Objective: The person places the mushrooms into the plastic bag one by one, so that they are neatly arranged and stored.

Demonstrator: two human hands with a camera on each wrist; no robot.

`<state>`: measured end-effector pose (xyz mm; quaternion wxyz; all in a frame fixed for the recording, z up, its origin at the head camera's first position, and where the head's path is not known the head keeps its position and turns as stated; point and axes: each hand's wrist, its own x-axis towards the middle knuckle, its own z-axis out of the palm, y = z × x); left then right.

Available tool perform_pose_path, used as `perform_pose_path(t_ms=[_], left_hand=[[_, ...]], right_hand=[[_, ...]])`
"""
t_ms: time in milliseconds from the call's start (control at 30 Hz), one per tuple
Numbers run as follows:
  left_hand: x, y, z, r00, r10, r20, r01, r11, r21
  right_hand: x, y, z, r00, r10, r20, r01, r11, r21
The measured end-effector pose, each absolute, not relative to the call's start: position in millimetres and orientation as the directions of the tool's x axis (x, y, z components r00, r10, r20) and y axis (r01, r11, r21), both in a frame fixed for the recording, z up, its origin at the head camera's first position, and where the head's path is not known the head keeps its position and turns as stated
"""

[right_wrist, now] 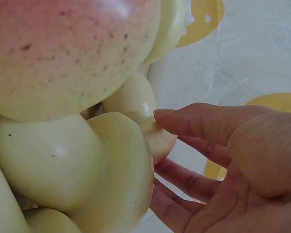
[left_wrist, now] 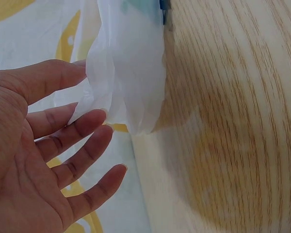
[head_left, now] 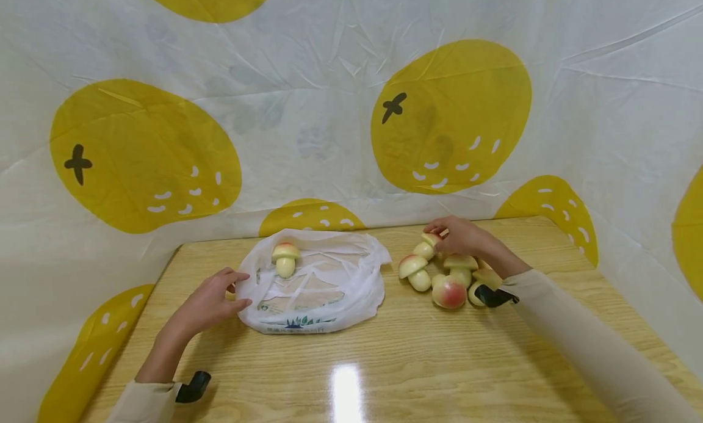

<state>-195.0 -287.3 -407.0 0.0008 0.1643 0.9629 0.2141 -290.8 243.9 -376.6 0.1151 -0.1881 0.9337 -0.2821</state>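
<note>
A white plastic bag (head_left: 359,289) with green print lies flat on the wooden table, and one mushroom (head_left: 285,261) with a reddish cap shows on its left part. At the bag's left edge is my left hand (head_left: 215,298); its thumb and fingers are spread apart and touch the film (left_wrist: 131,63). My right hand (head_left: 464,237) grips the farthest mushroom (head_left: 424,249) of a cluster, thumb on one side and fingers on the other. In the right wrist view that mushroom (right_wrist: 131,99) is partly behind nearer ones. These are glossy, cream-coloured and look artificial.
Close to my right hand lie more mushrooms: one tilted (head_left: 415,271), one with its red cap toward me (head_left: 449,292), and others partly under my forearm. A white cloth (head_left: 318,136) with yellow fruit prints hangs behind the table (head_left: 274,374).
</note>
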Motion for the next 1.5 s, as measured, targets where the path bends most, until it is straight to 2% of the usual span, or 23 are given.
perform_pose_path(t_ms=[300, 533, 800, 1033, 1200, 1500], left_hand=[[-195.1, -286.7, -405.7, -0.946, 0.317, 0.067, 0.317, 0.858, 0.405], [-196.1, -285.5, -404.8, -0.944, 0.322, 0.067, 0.321, 0.858, 0.401], [-195.9, -285.0, -404.5, -0.945, 0.318, 0.07, 0.319, 0.858, 0.403], [-194.7, -283.4, -403.4, -0.944, 0.321, 0.07, 0.321, 0.854, 0.411], [-195.1, -283.3, -403.7, -0.942, 0.329, 0.073, 0.329, 0.851, 0.41], [-193.5, -282.9, -402.2, -0.943, 0.325, 0.067, 0.324, 0.854, 0.407]], right_hand=[[-298.7, 242.8, -377.9, -0.876, -0.472, -0.103, -0.324, 0.732, -0.6], [-303.7, 241.6, -378.7, -0.877, -0.468, -0.108, -0.336, 0.758, -0.558], [-307.9, 241.3, -377.5, -0.897, -0.375, -0.235, -0.193, 0.809, -0.555], [-309.0, 241.8, -377.9, -0.873, -0.411, -0.261, -0.194, 0.785, -0.588], [-309.8, 240.6, -380.2, -0.863, -0.391, -0.32, -0.104, 0.757, -0.645], [-305.7, 240.8, -382.8, -0.863, -0.4, -0.31, -0.07, 0.702, -0.709]])
